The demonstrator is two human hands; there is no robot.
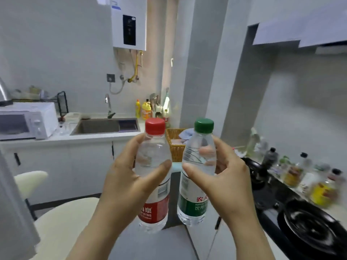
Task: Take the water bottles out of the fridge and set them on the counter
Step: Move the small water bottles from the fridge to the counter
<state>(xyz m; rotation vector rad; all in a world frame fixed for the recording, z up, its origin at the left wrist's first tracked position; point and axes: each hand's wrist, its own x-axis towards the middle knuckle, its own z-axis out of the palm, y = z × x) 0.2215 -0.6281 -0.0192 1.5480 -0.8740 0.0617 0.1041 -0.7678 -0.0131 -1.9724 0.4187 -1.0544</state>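
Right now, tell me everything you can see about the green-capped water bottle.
The green-capped water bottle is clear ribbed plastic and looks nearly full. It has a dark green screw cap and a green and white label with red characters round its lower half. It is upright, held in the air, not set down. The right hand grips its upper body, thumb in front, fingers behind. The red-capped bottle is close on its left, a narrow gap between them.

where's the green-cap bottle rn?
Head view, centre-right: the green-cap bottle is held upright in the right hand, off the counter, right beside the red-cap bottle in the left hand, in front of the wicker basket.
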